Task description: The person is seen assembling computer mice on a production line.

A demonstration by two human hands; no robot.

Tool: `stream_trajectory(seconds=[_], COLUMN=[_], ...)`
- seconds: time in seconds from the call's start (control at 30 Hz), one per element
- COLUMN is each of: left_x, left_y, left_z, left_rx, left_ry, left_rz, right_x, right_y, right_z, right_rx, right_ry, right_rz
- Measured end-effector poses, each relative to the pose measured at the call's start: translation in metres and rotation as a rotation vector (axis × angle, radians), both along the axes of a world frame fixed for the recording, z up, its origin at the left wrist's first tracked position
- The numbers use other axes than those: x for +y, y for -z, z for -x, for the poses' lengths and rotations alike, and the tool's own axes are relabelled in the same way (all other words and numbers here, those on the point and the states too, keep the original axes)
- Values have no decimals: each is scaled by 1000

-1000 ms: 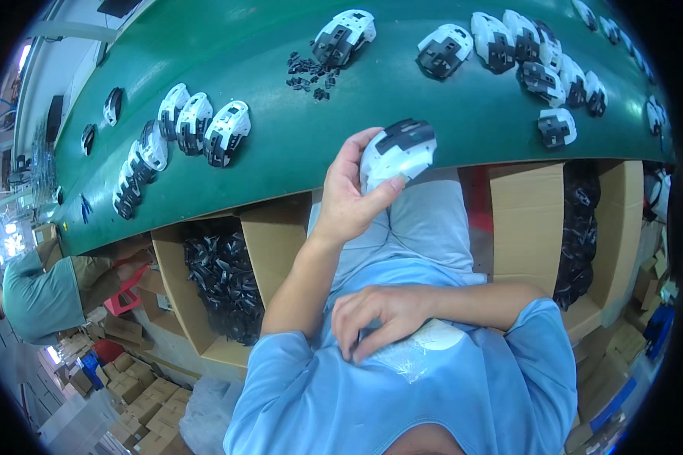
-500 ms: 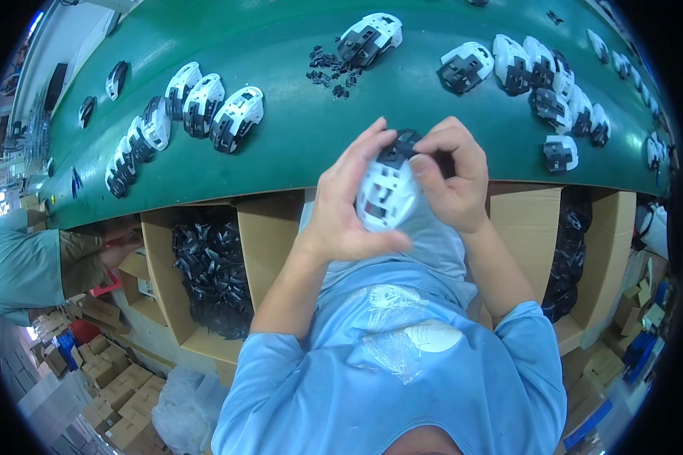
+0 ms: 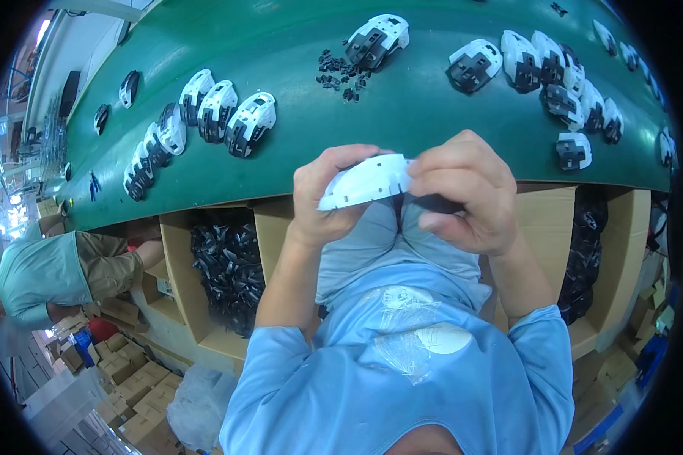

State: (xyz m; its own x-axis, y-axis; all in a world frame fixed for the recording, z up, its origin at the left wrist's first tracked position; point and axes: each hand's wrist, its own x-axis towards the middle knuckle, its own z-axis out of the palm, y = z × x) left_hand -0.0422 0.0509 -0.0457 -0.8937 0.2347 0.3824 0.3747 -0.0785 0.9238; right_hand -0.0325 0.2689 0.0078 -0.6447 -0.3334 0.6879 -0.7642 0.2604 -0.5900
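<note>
My left hand (image 3: 320, 199) is closed around one end of a curved white plastic shell (image 3: 366, 182), just past the near edge of the green table. The shell is turned on its side, with small slots along its lower rim. At its other end my right hand (image 3: 470, 193) pinches with bent fingers. A dark piece (image 3: 439, 203) shows beneath the right fingers; whether it is joined to the shell cannot be made out. Beyond my hands, a white-and-black shell (image 3: 377, 42) lies beside a scatter of small black parts (image 3: 341, 74).
Rows of white-and-black shells stand on the green table (image 3: 303, 125) at left (image 3: 218, 110) and right (image 3: 522, 61). Under its near edge are cardboard boxes holding black parts (image 3: 228, 273) and dark contents (image 3: 584, 262). A person (image 3: 49, 265) bends over at far left.
The shell has been turned from showing its slotted face with a black part on top to lying sideways. My right hand has shifted right and slightly down. The view has shifted a little.
</note>
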Motion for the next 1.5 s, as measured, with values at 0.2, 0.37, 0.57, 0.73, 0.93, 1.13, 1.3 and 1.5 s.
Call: stream_trajectory(seconds=[0.2, 0.37, 0.57, 0.73, 0.93, 1.13, 1.3, 1.5], left_x=[-8, -5, -3, 3, 12, 20, 22, 22], left_y=[-11, -15, -15, -23, -12, -14, -5, -6], left_z=[8, 4, -1, -9, -17, -17, -10, -12], left_rx=[172, 129, 37, -159, -367, -332, -327, -280], left_ry=[152, 128, 127, 122, -7, -47, -4, -42], left_rz=[370, 382, 376, 342, 215, 87, -228, -386], right_x=[0, -6, -3, -10, -19, -17, -27, -18], right_y=[-1, 5, 4, 12, 19, 36, 42, 35], right_z=[2, -1, -4, -7, 0, -4, 2, 5], right_rx=[-81, -181, -275, -201, -273, -238, -269, -253], right_ry=[-60, -31, -21, 108, 173, 199, 240, 243], right_rz=[-91, -123, -176, -167, -111, -103, 19, -51])
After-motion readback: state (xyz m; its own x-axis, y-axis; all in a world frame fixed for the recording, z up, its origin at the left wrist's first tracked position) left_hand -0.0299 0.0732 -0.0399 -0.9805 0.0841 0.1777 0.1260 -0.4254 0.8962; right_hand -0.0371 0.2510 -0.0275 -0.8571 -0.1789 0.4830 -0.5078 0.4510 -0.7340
